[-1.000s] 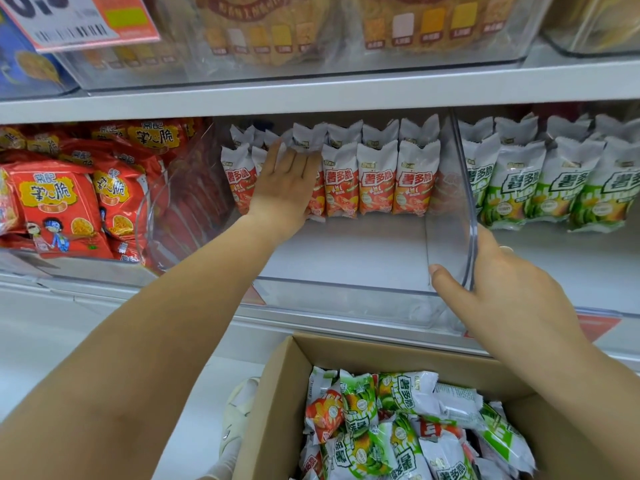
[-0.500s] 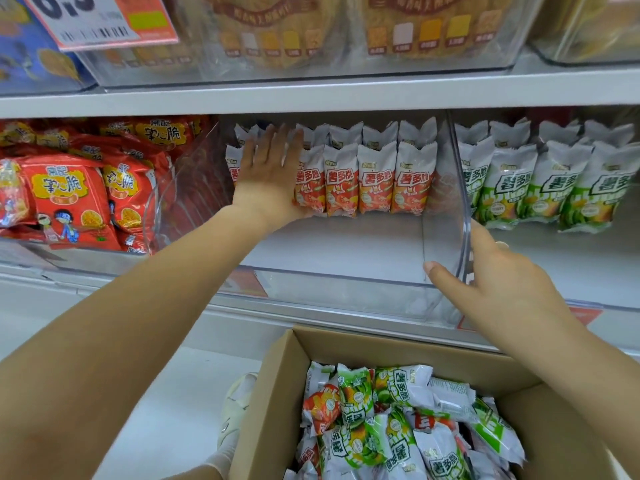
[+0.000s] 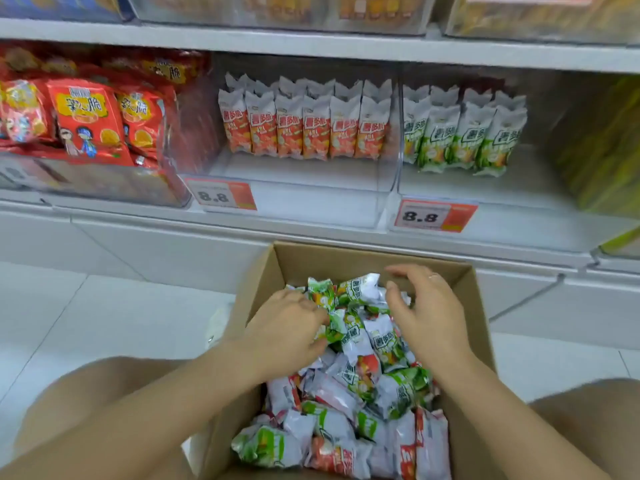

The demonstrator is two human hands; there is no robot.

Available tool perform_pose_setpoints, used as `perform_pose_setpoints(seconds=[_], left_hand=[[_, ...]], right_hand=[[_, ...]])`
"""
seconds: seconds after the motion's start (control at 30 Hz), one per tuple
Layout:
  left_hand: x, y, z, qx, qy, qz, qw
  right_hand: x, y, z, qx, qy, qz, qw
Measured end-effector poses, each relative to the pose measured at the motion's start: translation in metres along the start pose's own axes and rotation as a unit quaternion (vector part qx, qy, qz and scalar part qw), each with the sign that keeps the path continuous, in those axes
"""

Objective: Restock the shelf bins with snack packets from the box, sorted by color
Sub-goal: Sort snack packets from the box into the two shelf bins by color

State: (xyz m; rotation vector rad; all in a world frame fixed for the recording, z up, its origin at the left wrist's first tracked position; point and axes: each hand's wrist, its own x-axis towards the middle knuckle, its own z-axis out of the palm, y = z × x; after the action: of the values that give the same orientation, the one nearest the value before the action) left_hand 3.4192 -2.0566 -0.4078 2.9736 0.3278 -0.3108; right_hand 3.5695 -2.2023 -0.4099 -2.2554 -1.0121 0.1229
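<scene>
A cardboard box [image 3: 349, 255] on the floor in front of me holds several mixed green and red-orange snack packets [image 3: 377, 386]. My left hand [image 3: 287, 329] is inside the box, its thumb and fingers pinching a green packet [image 3: 335, 326]. Over the packets at the far right of the box, my right hand [image 3: 427, 315] hovers with spread, relaxed fingers and holds nothing. On the shelf above, a clear bin [image 3: 311, 199] has a row of red-orange packets [image 3: 304, 133] at its back. The clear bin [image 3: 485, 194] to its right has green packets [image 3: 460, 136].
A bin of large red snack bags [image 3: 86, 123] stands at the left of the shelf. Yellow-green bags [image 3: 602, 150] are at the far right. Two 8.8 price tags [image 3: 433, 216] hang on the bin fronts. An upper shelf [image 3: 311, 43] overhangs the bins. My knees flank the box.
Both hands have come down from the shelf bin into the box. The left hand left the red-orange packets and now pinches a green packet. The right hand let go of the bin's divider wall.
</scene>
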Motion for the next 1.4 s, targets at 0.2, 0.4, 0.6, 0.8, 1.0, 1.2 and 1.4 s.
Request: perform_pose_setpoints(seconds=[0.2, 0.4, 0.6, 0.8, 1.0, 1.2, 1.4], left_hand=[[-0.003, 0.014, 0.083, -0.052, -0.283, -0.115, 0.951], [-0.017, 0.021, 0.144, -0.093, -0.361, -0.127, 0.919], [-0.016, 0.03, 0.174, -0.093, -0.314, -0.125, 0.937], [-0.011, -0.002, 0.174, -0.254, -0.198, -0.309, 0.895], [0.006, -0.028, 0.164, -0.382, -0.035, -0.394, 0.835], [0.038, -0.028, 0.157, -0.344, -0.038, -0.322, 0.881], [0.07, -0.034, 0.142, -0.313, 0.017, -0.468, 0.826]], right_hand=[[-0.069, 0.054, 0.061, -0.097, -0.376, 0.213, 0.897], [-0.111, 0.086, 0.097, -0.193, -0.51, 0.182, 0.818], [-0.129, 0.085, 0.137, -0.099, -0.563, 0.223, 0.79], [-0.135, 0.089, 0.158, -0.09, -0.596, 0.254, 0.756], [-0.139, 0.092, 0.165, -0.048, -0.539, 0.276, 0.794], [-0.135, 0.089, 0.163, -0.04, -0.501, 0.298, 0.812], [-0.096, 0.078, 0.122, -0.141, -0.485, 0.236, 0.83]])
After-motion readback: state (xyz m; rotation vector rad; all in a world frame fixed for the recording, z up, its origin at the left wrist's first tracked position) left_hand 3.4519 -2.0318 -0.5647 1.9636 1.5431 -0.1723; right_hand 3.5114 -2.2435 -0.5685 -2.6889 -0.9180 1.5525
